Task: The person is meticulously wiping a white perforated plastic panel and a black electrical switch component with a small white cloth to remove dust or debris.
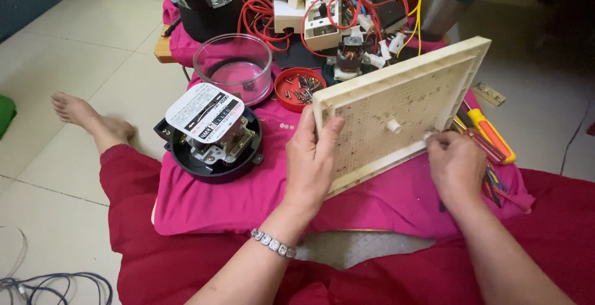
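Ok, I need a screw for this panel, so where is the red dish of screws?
In the head view the red dish sits on the pink cloth just left of the cream panel, right of the clear plastic dome.

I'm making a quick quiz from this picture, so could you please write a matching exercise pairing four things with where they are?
Things:
1. cream panel
2. red lid
3. yellow screwdriver
4. clear cover

Places:
A. right of the panel, on the pink cloth
B. behind the round meter
C. held by the left hand and right hand
D. holding small screws

Pairs: 1-C, 2-D, 3-A, 4-B
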